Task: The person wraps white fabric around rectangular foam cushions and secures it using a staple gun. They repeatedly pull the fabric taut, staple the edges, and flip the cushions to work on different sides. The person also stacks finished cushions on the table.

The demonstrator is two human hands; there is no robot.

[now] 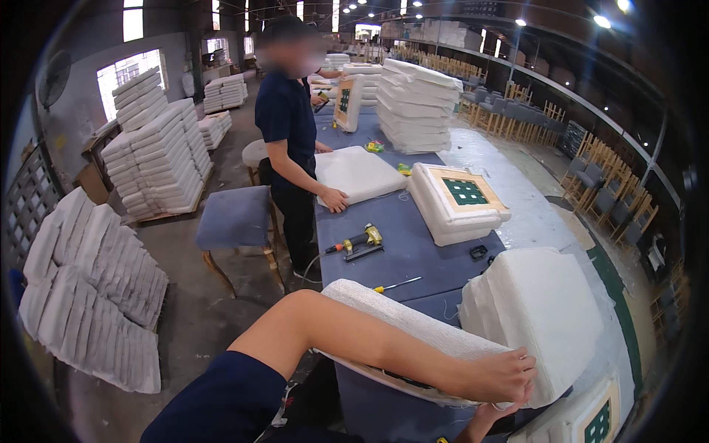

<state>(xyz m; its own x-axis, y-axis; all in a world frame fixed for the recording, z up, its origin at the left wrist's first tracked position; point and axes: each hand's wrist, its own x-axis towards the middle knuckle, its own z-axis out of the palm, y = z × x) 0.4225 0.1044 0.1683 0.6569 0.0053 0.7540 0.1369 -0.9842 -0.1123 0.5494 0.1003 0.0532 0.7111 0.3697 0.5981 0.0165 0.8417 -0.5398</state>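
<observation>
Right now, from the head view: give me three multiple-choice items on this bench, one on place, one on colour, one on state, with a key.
1. Where does the yellow power stapler lie?
A. on the blue-covered table
B. on the floor
C. on the padded stool

2. What colour is the webbing in the wooden frame of the upturned seat cushion?
A. red
B. green
C. black

3. How is the person's left hand placed?
A. hanging free of everything
B. gripping a screwdriver
C. pressed on the white fabric seat cushion

Key: 1 A, it rests on the blue top near the co-worker; 2 B, green squares show inside the frame; 3 C, the fingers lie on the cushion's edge.
</observation>
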